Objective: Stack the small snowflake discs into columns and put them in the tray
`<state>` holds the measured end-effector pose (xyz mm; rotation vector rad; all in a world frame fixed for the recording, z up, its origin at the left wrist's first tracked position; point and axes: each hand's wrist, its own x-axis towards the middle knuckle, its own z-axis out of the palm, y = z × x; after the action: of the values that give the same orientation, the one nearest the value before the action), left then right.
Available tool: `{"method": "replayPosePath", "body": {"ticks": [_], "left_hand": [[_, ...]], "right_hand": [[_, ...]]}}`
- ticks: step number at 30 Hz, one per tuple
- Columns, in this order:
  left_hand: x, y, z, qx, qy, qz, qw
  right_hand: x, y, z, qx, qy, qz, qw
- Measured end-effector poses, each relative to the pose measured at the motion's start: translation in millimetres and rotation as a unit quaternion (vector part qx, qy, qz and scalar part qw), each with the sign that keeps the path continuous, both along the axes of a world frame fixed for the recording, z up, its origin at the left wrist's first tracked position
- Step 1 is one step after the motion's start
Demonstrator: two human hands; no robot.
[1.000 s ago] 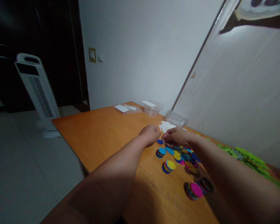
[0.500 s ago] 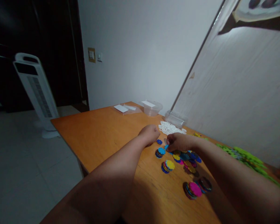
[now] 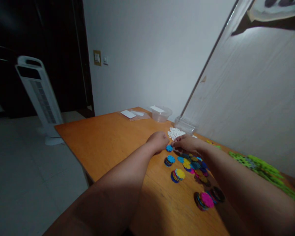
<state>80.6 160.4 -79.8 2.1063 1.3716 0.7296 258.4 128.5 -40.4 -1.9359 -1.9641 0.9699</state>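
Note:
My left hand (image 3: pixel 158 141) rests on the table with its fingers curled closed; what they may hold is hidden. Just right of it, a light blue flower-shaped disc (image 3: pixel 169 148) lies over a dark blue one. My right hand (image 3: pixel 184 142) pinches at the edge of this light blue disc. Nearer me stand a stack topped with light blue (image 3: pixel 170 159), a stack topped with yellow (image 3: pixel 180 174) and a stack topped with pink (image 3: pixel 206 200). Under my right wrist spreads a loose pile of mixed-colour discs (image 3: pixel 195 167).
White cut-out pieces (image 3: pixel 175 133) lie behind my hands. Two clear plastic containers (image 3: pixel 161 115) (image 3: pixel 185 124) stand by the wall. A clear bag with white cards (image 3: pixel 134 114) lies at the far edge. Green pieces (image 3: pixel 258 167) are at right. A tower fan (image 3: pixel 40 95) stands beyond the table.
My right hand has moved from the pile up and left with a light blue disc, which now lies over the dark blue disc. My left hand has stayed put.

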Motion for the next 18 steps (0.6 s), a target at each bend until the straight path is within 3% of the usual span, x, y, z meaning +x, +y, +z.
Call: {"method": "replayPosePath", "body": {"ticks": [11,18], "left_hand": [[1,2,-2.7,-0.016,-0.005,-0.003,1.0],[-1,2,0.4,-0.016,0.006,-0.013,1.0]], "right_hand": [[31,-4,20.8,0.05,-0.185,-0.057,0.98],[34,-9,14.8,0.039,-0.24,-0.033,0.969]]}}
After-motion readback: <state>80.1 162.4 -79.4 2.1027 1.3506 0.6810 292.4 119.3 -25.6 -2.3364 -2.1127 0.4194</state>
